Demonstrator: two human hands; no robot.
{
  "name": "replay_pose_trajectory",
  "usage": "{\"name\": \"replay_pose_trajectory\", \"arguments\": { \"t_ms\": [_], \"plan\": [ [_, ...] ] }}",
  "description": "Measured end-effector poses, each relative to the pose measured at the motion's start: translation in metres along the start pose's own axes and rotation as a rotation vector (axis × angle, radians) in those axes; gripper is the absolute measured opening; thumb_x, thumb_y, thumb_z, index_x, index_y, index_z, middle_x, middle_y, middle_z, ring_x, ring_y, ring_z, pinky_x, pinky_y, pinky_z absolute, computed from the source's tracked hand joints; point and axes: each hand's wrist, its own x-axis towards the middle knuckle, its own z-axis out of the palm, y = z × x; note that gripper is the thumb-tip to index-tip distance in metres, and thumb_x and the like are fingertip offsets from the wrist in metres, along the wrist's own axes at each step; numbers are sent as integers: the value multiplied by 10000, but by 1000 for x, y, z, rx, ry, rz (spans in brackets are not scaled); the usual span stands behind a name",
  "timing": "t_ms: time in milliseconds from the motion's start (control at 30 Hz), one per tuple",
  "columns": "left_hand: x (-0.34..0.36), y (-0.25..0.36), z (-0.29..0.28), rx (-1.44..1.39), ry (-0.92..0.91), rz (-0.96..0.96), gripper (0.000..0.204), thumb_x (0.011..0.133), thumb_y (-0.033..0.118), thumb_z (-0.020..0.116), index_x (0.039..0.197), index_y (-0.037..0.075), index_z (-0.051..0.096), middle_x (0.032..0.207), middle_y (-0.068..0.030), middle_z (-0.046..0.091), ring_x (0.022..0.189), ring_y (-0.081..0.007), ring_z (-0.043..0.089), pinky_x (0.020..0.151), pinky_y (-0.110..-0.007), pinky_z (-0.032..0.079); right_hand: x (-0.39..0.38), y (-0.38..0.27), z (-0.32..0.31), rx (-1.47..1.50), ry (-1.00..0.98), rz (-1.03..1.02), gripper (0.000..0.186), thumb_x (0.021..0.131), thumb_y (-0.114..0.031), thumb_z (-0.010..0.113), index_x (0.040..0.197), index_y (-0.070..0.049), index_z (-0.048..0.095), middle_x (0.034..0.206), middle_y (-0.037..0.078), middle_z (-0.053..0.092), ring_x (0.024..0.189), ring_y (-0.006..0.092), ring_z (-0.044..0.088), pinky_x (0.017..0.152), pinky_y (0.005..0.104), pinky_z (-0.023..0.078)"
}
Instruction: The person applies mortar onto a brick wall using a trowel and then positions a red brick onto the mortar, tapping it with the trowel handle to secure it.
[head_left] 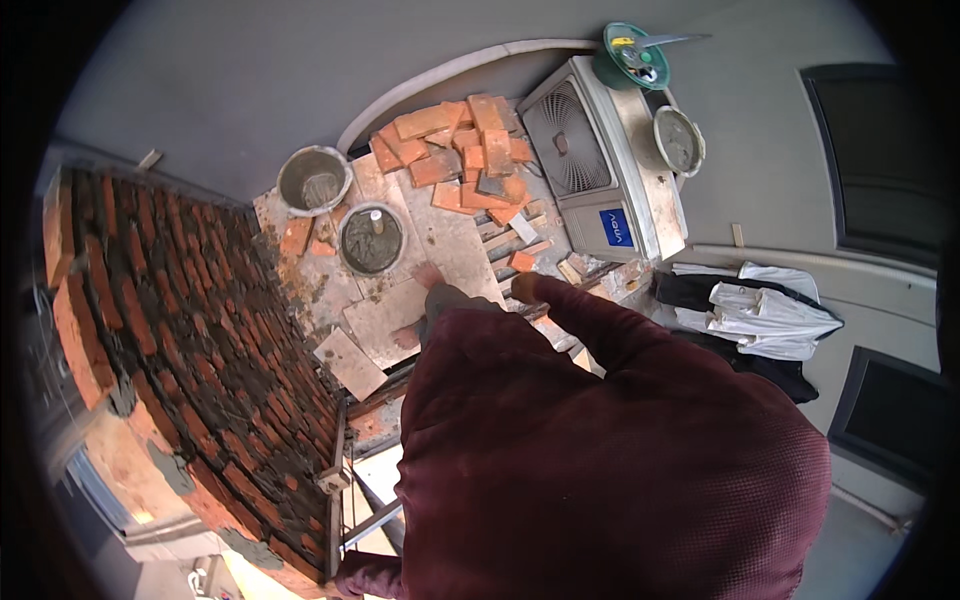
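Note:
My right hand, at the end of a maroon sleeve, hangs low over wooden slats and broken brick pieces. Its fingers are too small and shadowed to make out, and nothing shows clearly in it. At the lower edge, my left hand is at the end of the brick wall and seems to touch it; its fingers are mostly cut off. Grey wet mortar fills the wall's joints. By my bare feet stands a bucket of mortar with a small pale round object in it. Another bucket sits behind it.
Loose orange bricks lie heaped against an air-conditioner unit. On the unit stand a green bucket of tools and a mortar pan. Pale boards cover the floor. Clothes hang at the right wall.

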Motion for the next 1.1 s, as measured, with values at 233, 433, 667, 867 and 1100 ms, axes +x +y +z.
{"name": "replay_pose_trajectory", "arguments": {
  "t_ms": [233,433,667,867,1100],
  "plan": [
    [-67,-18,28,97,-245,-74,398,750,258,818,987,-9,643,845,-149,674,782,-267,641,708,-400,534,-71,60,108,499,-141,214,278,830,-300,582,884,-54,701,852,132,695,850,261,668,754,411,511],
    [-66,-14,36,121,-288,-60,416,777,271,795,1022,-20,628,850,-154,670,782,-273,642,706,-401,538,-63,28,61,798,151,185,264,906,-265,523,1031,-91,678,978,120,690,958,273,648,880,362,504],
    [-53,-11,26,109,-283,-55,438,807,286,768,1064,-33,610,856,-159,666,783,-279,643,705,-402,542,-43,8,84,698,186,84,337,840,-355,626,1078,-126,692,1027,124,698,969,266,657,865,377,499],
    [-63,-32,15,115,-290,-58,458,834,299,745,1099,-44,595,860,-164,662,784,-284,644,704,-402,546,-25,39,78,770,174,157,485,688,-403,729,1063,-96,697,1007,140,706,974,292,675,843,384,520],
    [-144,-101,13,245,-287,829,483,864,314,718,1140,-56,578,866,-169,657,785,-291,646,702,-403,550,11,79,76,395,164,96,291,763,-329,659,976,-142,720,981,114,702,918,287,667,819,413,520]
  ]
}}
